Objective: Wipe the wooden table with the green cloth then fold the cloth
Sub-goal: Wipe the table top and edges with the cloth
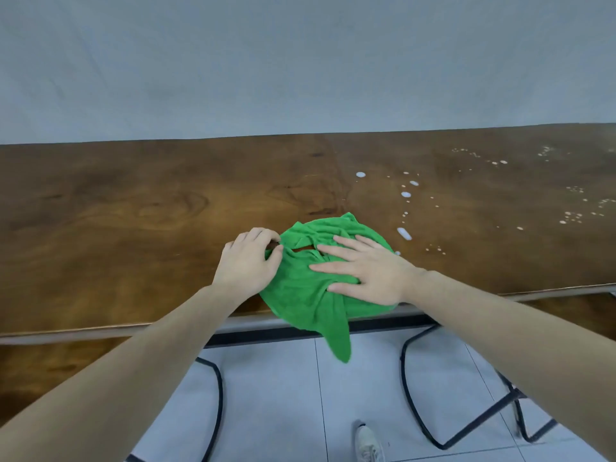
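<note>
Left hand (248,261) pinches green cloth (306,295) edge; right hand (363,271) flat atop; tail overhangs table (133,211) edge.

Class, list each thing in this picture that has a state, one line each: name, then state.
Cloth: crumpled, one corner hanging over the table edge.
Table: white droplets on its right part.
Left hand: pinching the cloth's edge.
Right hand: flat, pressing the cloth.

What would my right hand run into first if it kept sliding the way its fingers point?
The right hand points left across the green cloth, toward the left hand gripping the cloth's edge. It would probably meet that hand first.
</note>
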